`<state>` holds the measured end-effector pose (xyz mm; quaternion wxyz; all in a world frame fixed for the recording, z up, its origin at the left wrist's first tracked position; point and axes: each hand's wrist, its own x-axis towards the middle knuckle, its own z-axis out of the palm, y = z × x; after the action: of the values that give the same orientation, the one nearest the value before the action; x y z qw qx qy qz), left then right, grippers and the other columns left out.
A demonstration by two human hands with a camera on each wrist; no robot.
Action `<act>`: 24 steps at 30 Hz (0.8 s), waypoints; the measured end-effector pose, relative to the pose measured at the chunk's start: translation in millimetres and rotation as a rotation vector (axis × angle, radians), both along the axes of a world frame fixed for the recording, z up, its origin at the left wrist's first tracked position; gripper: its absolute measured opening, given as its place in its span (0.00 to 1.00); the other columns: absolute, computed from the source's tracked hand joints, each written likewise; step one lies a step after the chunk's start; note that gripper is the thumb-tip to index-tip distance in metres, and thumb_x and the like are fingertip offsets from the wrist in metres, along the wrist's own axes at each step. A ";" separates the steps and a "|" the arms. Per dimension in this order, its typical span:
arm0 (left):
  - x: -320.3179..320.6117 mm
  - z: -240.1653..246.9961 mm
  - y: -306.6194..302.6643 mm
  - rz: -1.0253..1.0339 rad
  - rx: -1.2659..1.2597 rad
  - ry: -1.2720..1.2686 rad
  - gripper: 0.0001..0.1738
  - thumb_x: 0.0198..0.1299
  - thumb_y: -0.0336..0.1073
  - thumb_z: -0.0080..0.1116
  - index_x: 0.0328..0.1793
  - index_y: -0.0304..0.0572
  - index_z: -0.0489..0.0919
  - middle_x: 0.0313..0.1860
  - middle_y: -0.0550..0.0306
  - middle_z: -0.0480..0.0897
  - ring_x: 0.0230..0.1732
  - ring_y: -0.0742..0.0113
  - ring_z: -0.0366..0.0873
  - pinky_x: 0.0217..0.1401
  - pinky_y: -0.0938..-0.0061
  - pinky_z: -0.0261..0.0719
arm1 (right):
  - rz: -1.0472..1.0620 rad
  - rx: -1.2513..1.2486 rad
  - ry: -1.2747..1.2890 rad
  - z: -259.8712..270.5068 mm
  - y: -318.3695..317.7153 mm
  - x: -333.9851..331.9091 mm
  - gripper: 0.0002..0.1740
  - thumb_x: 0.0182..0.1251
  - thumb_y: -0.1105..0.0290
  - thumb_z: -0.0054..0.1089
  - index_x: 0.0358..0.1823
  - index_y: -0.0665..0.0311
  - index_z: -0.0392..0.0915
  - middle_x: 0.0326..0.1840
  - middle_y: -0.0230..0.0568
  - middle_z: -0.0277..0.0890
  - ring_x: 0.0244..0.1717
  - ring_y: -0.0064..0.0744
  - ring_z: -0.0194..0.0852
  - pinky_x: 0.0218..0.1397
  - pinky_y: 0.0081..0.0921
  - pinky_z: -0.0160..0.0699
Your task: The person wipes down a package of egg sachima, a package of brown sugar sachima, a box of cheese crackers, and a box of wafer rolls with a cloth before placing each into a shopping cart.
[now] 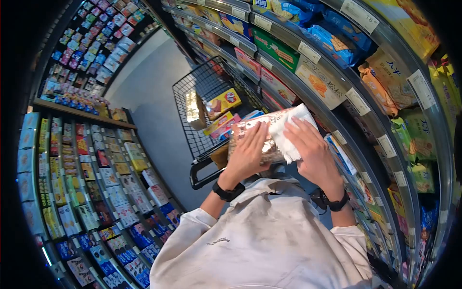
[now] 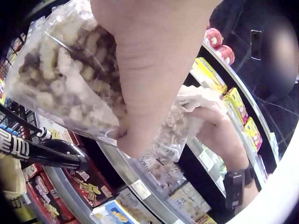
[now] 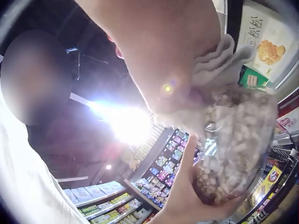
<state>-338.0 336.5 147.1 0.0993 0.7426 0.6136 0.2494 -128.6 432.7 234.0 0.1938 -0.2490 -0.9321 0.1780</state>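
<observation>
A clear bag of pale and brown snack pieces (image 1: 257, 132) is held up in front of my chest, above the cart handle. My left hand (image 1: 246, 153) grips it from the left, fingers laid up along its face and the thumb side under it (image 3: 187, 198). My right hand (image 1: 312, 148) holds a white cloth (image 1: 294, 126) bunched against the bag's right end. From the left wrist the bag (image 2: 60, 84) fills the upper left and the cloth (image 2: 198, 99) sits beyond it. The right wrist view has the cloth (image 3: 219, 60) above the bag (image 3: 238, 140).
A black wire shopping cart (image 1: 192, 86) stands just ahead, holding yellow and red boxes (image 1: 222, 102); its handle (image 1: 201, 179) is close to my body. Shelves of packaged snacks (image 1: 332, 82) curve along the right, more stocked shelves (image 1: 96, 173) on the left, with grey floor (image 1: 154, 86) between.
</observation>
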 end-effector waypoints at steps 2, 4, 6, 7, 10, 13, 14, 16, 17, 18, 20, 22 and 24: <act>10.1 -0.8 3.9 -0.021 -0.051 0.071 0.70 0.33 0.41 0.83 0.83 0.29 0.54 0.81 0.38 0.63 0.83 0.47 0.58 0.84 0.56 0.57 | 0.060 -0.016 0.023 -11.1 2.6 1.8 0.24 0.53 0.83 0.52 0.54 0.73 0.80 0.65 0.51 0.77 0.73 0.49 0.69 0.81 0.45 0.59; 17.8 -5.8 5.1 -0.009 -0.064 0.082 0.70 0.33 0.42 0.83 0.84 0.32 0.54 0.81 0.37 0.61 0.83 0.45 0.57 0.84 0.56 0.56 | 0.158 -0.065 -0.029 -17.8 2.8 0.5 0.22 0.53 0.82 0.53 0.52 0.73 0.80 0.61 0.50 0.80 0.72 0.50 0.70 0.79 0.45 0.62; 20.3 -13.2 3.7 0.012 -0.069 0.087 0.70 0.33 0.42 0.83 0.84 0.36 0.53 0.82 0.36 0.60 0.83 0.44 0.56 0.84 0.55 0.56 | 0.211 -0.072 0.018 -25.1 6.2 0.1 0.21 0.54 0.81 0.54 0.52 0.71 0.81 0.58 0.51 0.81 0.70 0.50 0.71 0.78 0.45 0.63; 20.1 -17.8 0.8 0.051 -0.079 0.077 0.70 0.33 0.42 0.83 0.85 0.37 0.53 0.82 0.37 0.60 0.83 0.44 0.56 0.84 0.55 0.55 | 0.265 -0.125 0.038 -27.3 8.5 0.4 0.21 0.54 0.81 0.54 0.52 0.71 0.81 0.58 0.52 0.81 0.70 0.51 0.71 0.78 0.44 0.63; 12.0 -20.3 -8.2 0.135 -0.101 0.054 0.71 0.33 0.42 0.83 0.85 0.38 0.52 0.81 0.38 0.62 0.83 0.45 0.58 0.82 0.54 0.57 | 0.351 -0.176 0.057 -32.6 19.3 0.3 0.24 0.54 0.81 0.56 0.55 0.69 0.81 0.60 0.51 0.81 0.69 0.51 0.72 0.78 0.44 0.63; -8.1 -12.1 -13.9 0.392 -0.189 -0.224 0.71 0.32 0.37 0.81 0.85 0.38 0.51 0.70 0.37 0.76 0.72 0.38 0.72 0.76 0.59 0.69 | 0.193 -0.422 0.310 -23.3 30.8 -1.9 0.27 0.58 0.86 0.53 0.61 0.68 0.79 0.65 0.49 0.79 0.69 0.49 0.75 0.75 0.40 0.70; -15.5 -7.7 -13.8 0.432 -0.168 -0.387 0.69 0.36 0.31 0.78 0.86 0.41 0.48 0.66 0.37 0.79 0.65 0.42 0.80 0.67 0.59 0.79 | 0.193 -0.421 0.306 -27.0 34.3 -2.6 0.27 0.58 0.86 0.53 0.61 0.68 0.79 0.65 0.49 0.79 0.69 0.49 0.75 0.75 0.40 0.70; -42.3 -24.1 -11.0 0.443 0.003 -0.673 0.65 0.41 0.27 0.74 0.86 0.41 0.48 0.64 0.39 0.81 0.60 0.52 0.84 0.60 0.64 0.83 | 0.122 -0.550 0.447 -39.2 42.9 -0.1 0.26 0.60 0.86 0.54 0.62 0.70 0.78 0.65 0.51 0.79 0.70 0.48 0.75 0.74 0.36 0.71; -57.9 -23.8 -13.1 0.507 -0.056 -0.766 0.59 0.47 0.24 0.72 0.85 0.40 0.51 0.61 0.43 0.82 0.59 0.61 0.82 0.58 0.68 0.84 | 0.081 -0.581 0.430 -39.2 44.1 0.9 0.26 0.62 0.86 0.53 0.63 0.73 0.76 0.64 0.53 0.79 0.69 0.49 0.76 0.73 0.33 0.70; -69.6 -12.5 -11.0 0.613 -0.100 -0.872 0.53 0.49 0.32 0.74 0.80 0.33 0.56 0.60 0.44 0.81 0.59 0.58 0.82 0.63 0.67 0.81 | 0.066 -0.577 0.431 -45.8 44.7 2.3 0.26 0.62 0.86 0.53 0.63 0.73 0.76 0.64 0.53 0.79 0.69 0.49 0.76 0.73 0.33 0.70; -109.5 -29.9 -4.9 0.760 -0.019 -0.841 0.42 0.57 0.36 0.74 0.73 0.33 0.63 0.55 0.49 0.80 0.54 0.62 0.82 0.58 0.69 0.82 | -0.066 -0.628 0.418 -67.7 41.6 5.5 0.23 0.66 0.83 0.53 0.63 0.72 0.76 0.63 0.56 0.78 0.64 0.52 0.78 0.68 0.34 0.73; -143.8 -42.6 8.4 0.793 0.029 -1.251 0.36 0.61 0.44 0.73 0.67 0.35 0.67 0.55 0.52 0.79 0.51 0.65 0.81 0.55 0.69 0.82 | -0.195 -0.655 0.381 -80.9 31.1 10.3 0.20 0.69 0.80 0.53 0.62 0.72 0.77 0.62 0.57 0.78 0.62 0.52 0.79 0.66 0.35 0.74; -178.9 -58.4 23.1 0.668 -0.072 -1.675 0.37 0.64 0.53 0.67 0.69 0.39 0.67 0.58 0.52 0.78 0.52 0.61 0.82 0.60 0.64 0.82 | -0.316 -0.674 0.341 -93.0 24.2 11.9 0.18 0.71 0.78 0.53 0.61 0.72 0.77 0.61 0.58 0.78 0.59 0.52 0.79 0.63 0.35 0.74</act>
<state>-516.8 359.6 88.7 0.4591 0.0974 0.5314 0.7052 -116.7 456.9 141.0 0.2779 -0.4056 -0.7264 0.4803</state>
